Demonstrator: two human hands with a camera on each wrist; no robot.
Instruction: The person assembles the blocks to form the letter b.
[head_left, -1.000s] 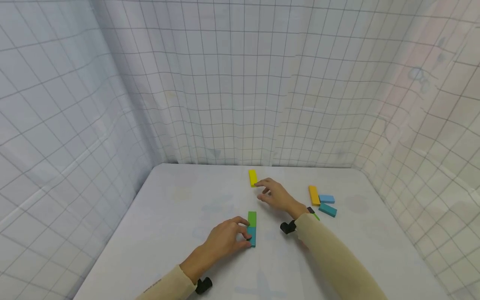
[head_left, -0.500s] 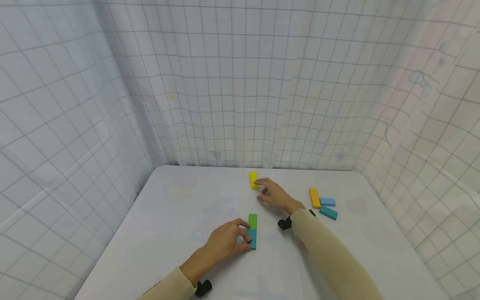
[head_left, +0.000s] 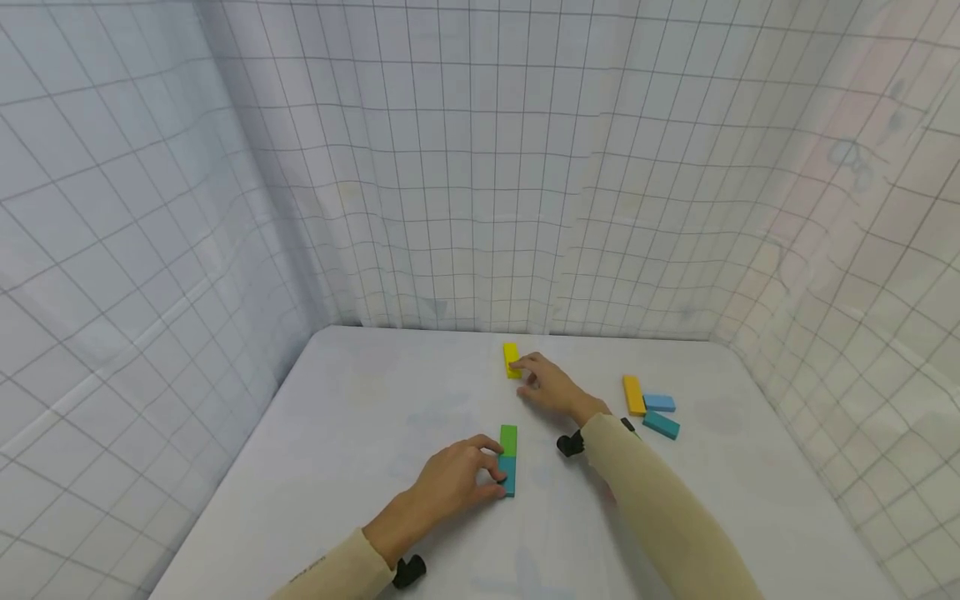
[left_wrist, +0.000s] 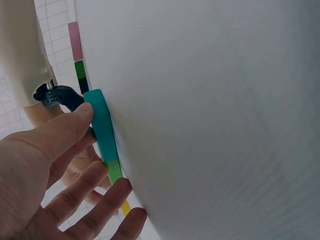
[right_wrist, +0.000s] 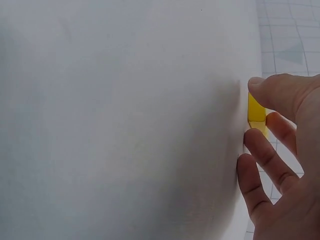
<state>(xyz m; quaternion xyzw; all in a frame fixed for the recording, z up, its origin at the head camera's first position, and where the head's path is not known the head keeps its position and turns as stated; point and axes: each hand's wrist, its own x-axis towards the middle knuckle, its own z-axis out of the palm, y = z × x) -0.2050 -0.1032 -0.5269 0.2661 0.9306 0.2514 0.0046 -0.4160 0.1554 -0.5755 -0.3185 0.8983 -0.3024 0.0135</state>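
In the head view, a green block [head_left: 508,440] and a teal block [head_left: 507,477] lie end to end in one upright line at the middle of the white table. My left hand [head_left: 456,477] rests its thumb and fingertips along their left side; the left wrist view has the thumb on the teal block [left_wrist: 102,120]. Farther back lies a yellow block [head_left: 511,354]. My right hand [head_left: 551,388] reaches over to it, index fingertip on its near right part, thumb nearer me. In the right wrist view the thumb overlaps the yellow block [right_wrist: 256,109].
Right of the right forearm lie an orange block [head_left: 633,395], a light blue block [head_left: 659,402] and another teal block [head_left: 662,425]. A pink block [left_wrist: 75,41] and a dark green block [left_wrist: 80,69] show beyond the left hand. White gridded curtains [head_left: 480,167] surround the table.
My right hand has shifted slightly left, bringing its index fingertip further over the yellow block. The left hand and the blocks stay put; the head view has swayed a little.
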